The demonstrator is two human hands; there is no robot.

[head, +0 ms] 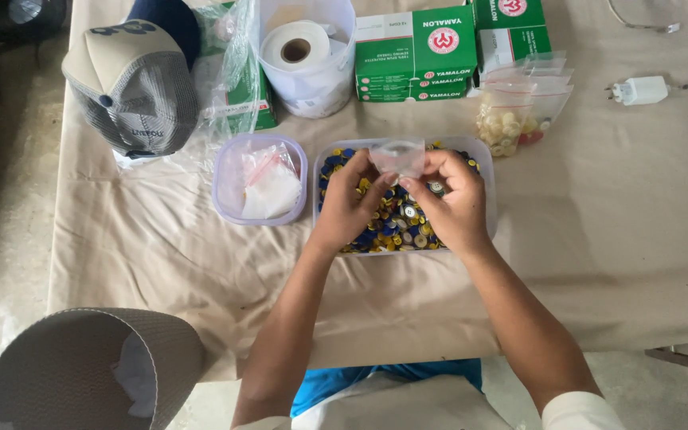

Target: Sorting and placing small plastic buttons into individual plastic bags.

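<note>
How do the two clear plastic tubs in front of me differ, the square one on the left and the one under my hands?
The small tub is squarish with rounded corners and holds only a few flat clear zip bags; the large tub is wider, rectangular, and filled with blue, yellow and white buttons. The small tub stands untouched, while the left hand and right hand hold a small clear bag over the large one. Both are clear, lidless, and on the beige cloth.

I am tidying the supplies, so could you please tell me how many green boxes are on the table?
3 at least: one large green box behind the button tray, a second to its right at the top edge, and a third partly hidden under clear plastic wrap beside the cap.
</note>
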